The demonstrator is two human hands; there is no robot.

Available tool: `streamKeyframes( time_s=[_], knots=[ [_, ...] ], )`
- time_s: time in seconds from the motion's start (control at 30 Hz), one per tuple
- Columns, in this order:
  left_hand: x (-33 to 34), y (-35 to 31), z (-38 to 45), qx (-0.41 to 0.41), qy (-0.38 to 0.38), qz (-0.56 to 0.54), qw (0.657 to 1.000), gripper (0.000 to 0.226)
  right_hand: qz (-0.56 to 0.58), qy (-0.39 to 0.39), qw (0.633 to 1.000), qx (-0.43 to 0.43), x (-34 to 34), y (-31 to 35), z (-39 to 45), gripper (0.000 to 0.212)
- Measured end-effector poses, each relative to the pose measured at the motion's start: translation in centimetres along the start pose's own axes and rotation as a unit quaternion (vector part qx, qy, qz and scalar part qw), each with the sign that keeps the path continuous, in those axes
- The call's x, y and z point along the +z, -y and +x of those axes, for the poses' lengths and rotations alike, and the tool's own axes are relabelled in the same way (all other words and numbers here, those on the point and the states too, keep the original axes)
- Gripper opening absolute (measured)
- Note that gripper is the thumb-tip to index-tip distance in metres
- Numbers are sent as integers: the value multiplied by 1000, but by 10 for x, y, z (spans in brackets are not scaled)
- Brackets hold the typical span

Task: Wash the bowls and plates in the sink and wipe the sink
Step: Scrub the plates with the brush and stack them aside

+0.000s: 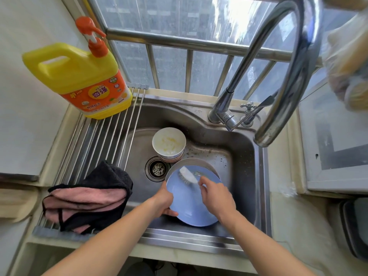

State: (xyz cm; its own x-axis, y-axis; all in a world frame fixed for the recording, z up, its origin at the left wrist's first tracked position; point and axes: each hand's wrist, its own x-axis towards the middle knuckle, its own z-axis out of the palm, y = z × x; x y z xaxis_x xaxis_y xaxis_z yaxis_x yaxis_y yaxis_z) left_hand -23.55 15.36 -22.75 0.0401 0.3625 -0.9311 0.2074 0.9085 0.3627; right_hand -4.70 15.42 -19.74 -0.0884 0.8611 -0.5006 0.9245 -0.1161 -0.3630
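Left hand (162, 202) gripping the near-left rim of the blue plate (189, 204), tilted up over the sink (247, 148) for runoff into the basin; right hand (216, 198) closed round the white brush (188, 174), bristles on the plate's face. Behind, touching its far edge, a grey dish (191, 161), then stacked bowls (169, 144) unwashed beside the drain (158, 169). Little room leftward, with cloths (87, 200) on the rack (111, 132); open basin to the right under the tap (282, 76).
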Motion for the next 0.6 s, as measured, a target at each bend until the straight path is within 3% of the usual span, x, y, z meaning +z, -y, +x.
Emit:
streamKeyframes(
  time_s=[0.07,0.13,0.23,0.3,0.43,0.6],
  knots=[
    [0,1,3,9,-14,-21,1000,37,-89,-14,996,26,-4,2,0,25],
    [-5,-1,8,22,-36,-34,999,40,-175,19,983,45,-8,5,-3,44],
    [-8,-8,9,33,-58,-15,998,36,-203,58,975,73,-13,10,-10,50],
    [-8,-11,6,40,-56,-4,998,34,-153,51,982,98,-12,8,-9,47],
    [-5,-8,7,48,-33,20,998,28,35,-27,993,109,-5,3,4,10],
    [-6,-2,14,33,-42,-7,999,34,197,86,975,60,-6,24,8,10]
  ],
)
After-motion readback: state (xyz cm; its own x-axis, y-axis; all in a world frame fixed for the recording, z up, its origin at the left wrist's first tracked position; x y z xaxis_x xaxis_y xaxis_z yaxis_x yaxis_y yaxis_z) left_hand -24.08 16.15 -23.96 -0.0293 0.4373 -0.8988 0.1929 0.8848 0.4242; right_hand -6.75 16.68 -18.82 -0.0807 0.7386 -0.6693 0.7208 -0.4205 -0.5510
